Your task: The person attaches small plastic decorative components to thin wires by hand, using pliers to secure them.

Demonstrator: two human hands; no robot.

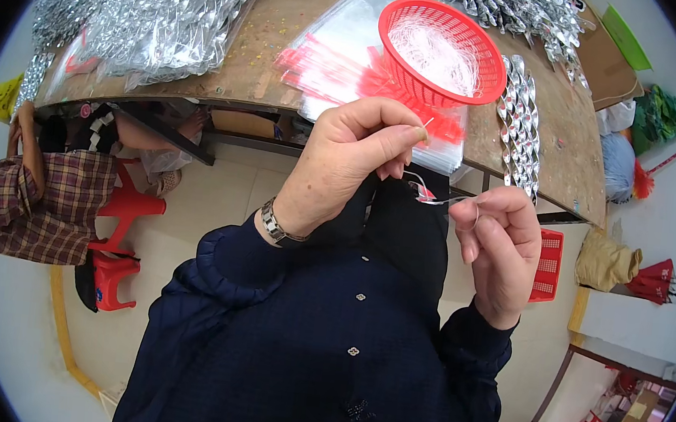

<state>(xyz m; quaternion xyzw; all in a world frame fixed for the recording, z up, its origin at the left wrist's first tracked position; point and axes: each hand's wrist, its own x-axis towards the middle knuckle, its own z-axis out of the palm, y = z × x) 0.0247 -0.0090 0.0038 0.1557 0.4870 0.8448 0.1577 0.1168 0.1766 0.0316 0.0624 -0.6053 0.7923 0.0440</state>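
Observation:
My left hand [352, 151] is closed in a pinch, thumb against forefinger, with the tip of a thin white string [428, 124] sticking up between them. To its right, my right hand [504, 243] pinches white string too, and a loop of it curves by the fingers. Between the two hands hangs a small silver and red piece [427, 194], partly blurred, with string running to it. Both hands are held in front of the table edge. Just beyond them stands a red plastic basket [416, 78] full of loose white strings [438, 54].
Clear plastic bags with red ends [343, 69] lie under the basket on the wooden table [273, 38]. Twisted silver strips [521, 119] hang over the edge on the right. A silver heap [169, 16] fills the left. Another person [38, 198] sits at far left near red stools [113, 279].

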